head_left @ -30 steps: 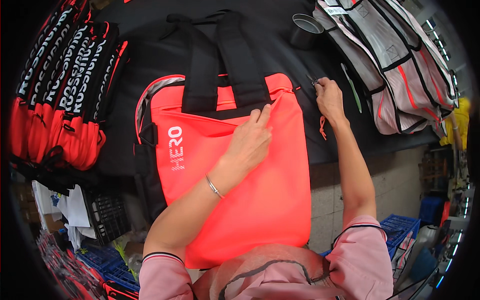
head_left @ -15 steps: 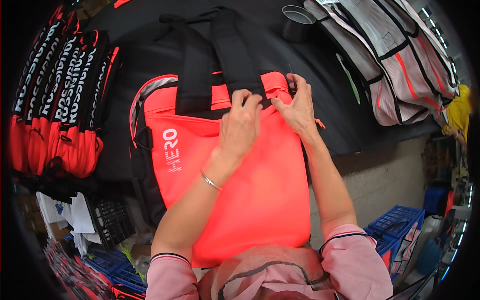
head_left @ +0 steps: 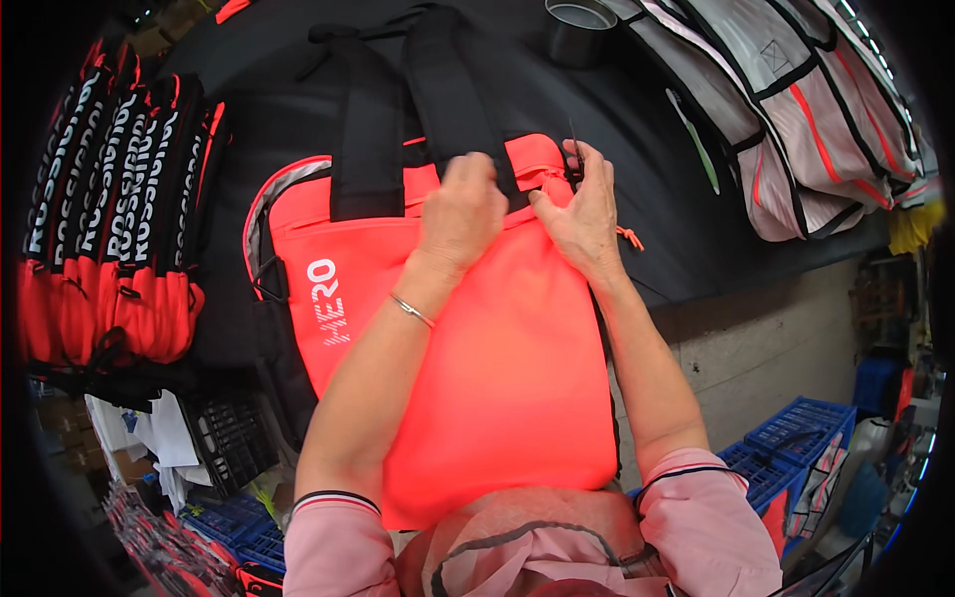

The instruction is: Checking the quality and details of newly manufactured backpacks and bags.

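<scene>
A bright orange-red bag (head_left: 497,378) with white lettering and two black handles (head_left: 408,109) lies on a black table (head_left: 637,149) in front of me. My left hand (head_left: 463,214) pinches the bag's top edge next to the right handle. My right hand (head_left: 582,214) grips the same edge at the bag's upper right corner, fingers curled over the zip area. A thin bracelet sits on my left wrist. Both hands are close together on the bag's top seam.
A stack of folded red and black bags (head_left: 109,219) lies at the left. Grey and pink bags (head_left: 796,119) lie at the upper right. A roll of tape (head_left: 582,25) stands at the table's far edge. Blue crates (head_left: 796,448) sit on the floor at the right.
My right hand has come in from the right of the bag to its upper right corner. My left hand has slid up to the top edge, so both hands now meet there.
</scene>
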A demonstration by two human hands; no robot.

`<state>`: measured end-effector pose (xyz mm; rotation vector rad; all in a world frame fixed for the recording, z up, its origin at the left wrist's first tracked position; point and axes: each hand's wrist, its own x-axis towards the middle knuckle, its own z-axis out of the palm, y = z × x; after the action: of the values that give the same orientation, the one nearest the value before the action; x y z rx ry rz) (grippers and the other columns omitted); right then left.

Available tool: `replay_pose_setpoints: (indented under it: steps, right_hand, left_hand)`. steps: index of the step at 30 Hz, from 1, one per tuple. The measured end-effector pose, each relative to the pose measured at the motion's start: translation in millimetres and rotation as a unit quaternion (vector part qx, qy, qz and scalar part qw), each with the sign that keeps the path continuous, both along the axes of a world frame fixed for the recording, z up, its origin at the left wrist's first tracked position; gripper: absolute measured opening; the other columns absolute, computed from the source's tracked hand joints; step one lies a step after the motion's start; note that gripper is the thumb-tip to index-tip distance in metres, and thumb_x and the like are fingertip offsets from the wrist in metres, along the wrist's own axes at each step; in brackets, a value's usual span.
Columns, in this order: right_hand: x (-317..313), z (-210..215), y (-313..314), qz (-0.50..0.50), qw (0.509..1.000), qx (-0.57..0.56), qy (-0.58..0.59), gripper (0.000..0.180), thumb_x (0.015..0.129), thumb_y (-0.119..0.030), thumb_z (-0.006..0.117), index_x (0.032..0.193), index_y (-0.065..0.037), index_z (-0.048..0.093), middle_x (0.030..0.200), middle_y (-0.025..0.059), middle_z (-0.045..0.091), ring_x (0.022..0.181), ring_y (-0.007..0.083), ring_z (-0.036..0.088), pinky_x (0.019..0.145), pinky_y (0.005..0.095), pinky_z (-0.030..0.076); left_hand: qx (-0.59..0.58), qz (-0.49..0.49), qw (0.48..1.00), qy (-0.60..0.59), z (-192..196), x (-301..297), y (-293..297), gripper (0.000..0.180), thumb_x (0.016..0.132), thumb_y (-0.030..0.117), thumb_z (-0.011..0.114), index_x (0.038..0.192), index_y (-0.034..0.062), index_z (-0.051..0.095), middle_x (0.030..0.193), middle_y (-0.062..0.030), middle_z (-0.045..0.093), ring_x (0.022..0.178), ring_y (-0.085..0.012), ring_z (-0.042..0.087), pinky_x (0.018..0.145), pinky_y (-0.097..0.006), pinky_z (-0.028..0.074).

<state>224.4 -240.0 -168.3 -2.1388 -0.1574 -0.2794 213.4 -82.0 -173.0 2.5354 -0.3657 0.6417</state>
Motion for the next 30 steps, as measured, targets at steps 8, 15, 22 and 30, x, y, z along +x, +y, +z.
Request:
replay_pose_setpoints:
  steps: [8, 15, 22, 30]
  right_hand:
    - [0, -3, -3, -0.004, 1.0, 0.025, 0.003, 0.067, 0.074, -0.013, 0.075, 0.129, -0.001, 0.04, 0.124, 0.0163, 0.046, 0.112, 0.0286, 0.052, 0.097, 0.0387, 0.045]
    - [1, -9, -4, 0.005, 0.999, 0.04, 0.0, 0.066, 0.077, -0.012, 0.074, 0.133, 0.001, 0.041, 0.127, 0.0134, 0.047, 0.113, 0.0238, 0.051, 0.096, 0.0338, 0.043]
    - [-1, -7, -6, 0.024, 0.999, 0.04, 0.0, 0.066, 0.078, -0.014, 0.073, 0.131, 0.001, 0.038, 0.123, 0.0183, 0.044, 0.114, 0.0304, 0.052, 0.098, 0.0386, 0.044]
    - [0, -7, -6, 0.032, 0.999, -0.002, -0.016, 0.071, 0.08, -0.021, 0.075, 0.135, 0.001, 0.036, 0.122, 0.0192, 0.043, 0.112, 0.0327, 0.052, 0.097, 0.039, 0.044]
  left_hand:
    - [-0.145, -0.043, 0.988, 0.005, 2, -12, -1, 0.01, 0.083, 0.007, 0.068, 0.091, 0.0029, 0.064, 0.084, -0.0088, 0.061, 0.065, -0.0227, 0.064, 0.055, -0.033, 0.051]
    - [-0.042, -0.056, 0.984, 0.164, 26, 6, -3, 0.011, 0.086, 0.016, 0.068, 0.089, 0.0056, 0.066, 0.088, -0.0083, 0.062, 0.073, -0.0295, 0.064, 0.062, -0.04, 0.052]
    - [-0.04, -0.035, 0.991, 0.122, 9, 1, -5, 0.01, 0.088, 0.009, 0.064, 0.088, 0.0017, 0.057, 0.085, -0.0097, 0.059, 0.07, -0.0272, 0.06, 0.063, -0.038, 0.048]
    - [-0.175, -0.021, 0.976, 0.126, -2, -16, 6, 0.011, 0.095, 0.01, 0.053, 0.089, 0.0011, 0.052, 0.082, -0.0099, 0.055, 0.071, -0.024, 0.053, 0.068, -0.034, 0.044]
